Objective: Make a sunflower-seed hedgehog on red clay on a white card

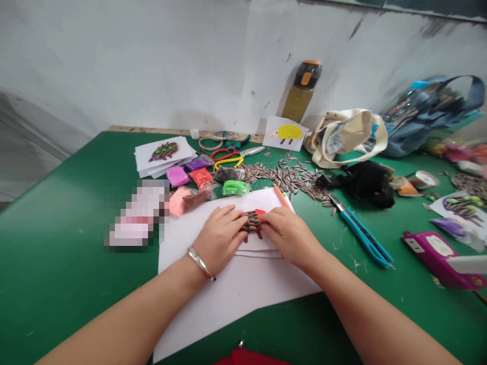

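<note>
A green work table (57,253) carries a white paper sheet (236,299) at near centre. On the sheet lies a seed-covered clay figure (251,223) with red clay at its right edge, positioned between the left hand (218,238) and right hand (289,235). Both hands are open and unclenched, with fingertips contacting the figure from either side. Beyond the sheet lie loose sunflower seeds (289,182); to the right rests a blue utility knife (361,230). The label (439,246) on the magenta pouch (437,263) at far right is too small to read.
</note>
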Motion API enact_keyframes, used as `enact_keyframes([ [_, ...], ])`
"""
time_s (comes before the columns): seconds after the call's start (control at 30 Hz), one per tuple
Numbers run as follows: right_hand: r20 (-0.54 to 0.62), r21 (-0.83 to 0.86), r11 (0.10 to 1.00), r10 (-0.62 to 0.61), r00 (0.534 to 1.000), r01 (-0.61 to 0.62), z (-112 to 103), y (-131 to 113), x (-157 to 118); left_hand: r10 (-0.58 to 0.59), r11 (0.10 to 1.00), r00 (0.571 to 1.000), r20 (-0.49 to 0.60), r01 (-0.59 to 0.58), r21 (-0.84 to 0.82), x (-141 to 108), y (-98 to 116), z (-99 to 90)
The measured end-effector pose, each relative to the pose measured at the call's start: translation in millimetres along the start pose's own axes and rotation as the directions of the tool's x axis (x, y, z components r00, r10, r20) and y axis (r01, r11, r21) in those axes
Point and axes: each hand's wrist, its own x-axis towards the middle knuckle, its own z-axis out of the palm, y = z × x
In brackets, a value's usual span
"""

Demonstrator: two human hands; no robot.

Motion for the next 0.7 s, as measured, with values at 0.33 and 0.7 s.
enact_keyframes([
  [0.33, -0.057, -0.015, 0.999, -0.038, 0.998, 0.038, 4.5, 2.0, 0.0, -0.021, 0.999, 0.998, 0.054, 0.02, 0.027, 0.3, 1.9, 0.7],
  [0.7, -0.071, -0.022, 1.0, -0.017, 0.997, 0.016, 7.4, -2.3, 0.3, 0.002, 0.999, 0.999, 0.032, -0.004, 0.047, 1.2, 2.7, 2.1],
])
